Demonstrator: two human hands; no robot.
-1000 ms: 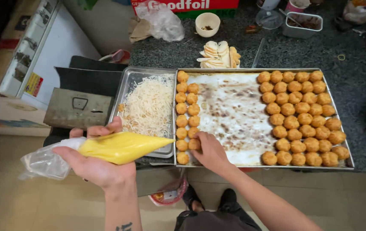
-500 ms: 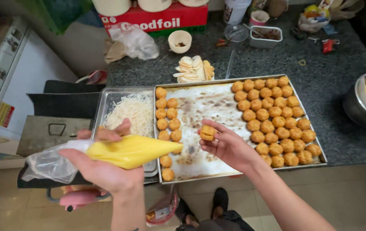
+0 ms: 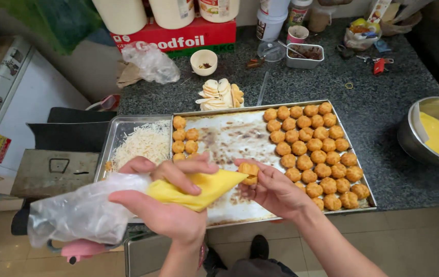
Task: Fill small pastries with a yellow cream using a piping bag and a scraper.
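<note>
Your piping bag's tip meets the puff you hold over the baking tray's near edge.

Your left hand [image 3: 170, 205] wraps its fingers closed around the piping bag [image 3: 196, 187] of yellow cream. The bag's long axis runs roughly level, left to right, with the pointed tip aimed right and the empty, crumpled clear plastic tail trailing off to the left. Your right hand [image 3: 276, 191] pinches a golden pastry puff [image 3: 249, 171] between thumb and fingertips, and the bag's tip touches its left side. Both sit above the bare middle of the baking tray [image 3: 229, 136], toward its near edge. Rows of puffs [image 3: 311, 149] fill the tray's right half, and a short column lines its far-left corner. The smaller tray of shredded cheese [image 3: 145, 143] sits just beside it on the left.
</note>
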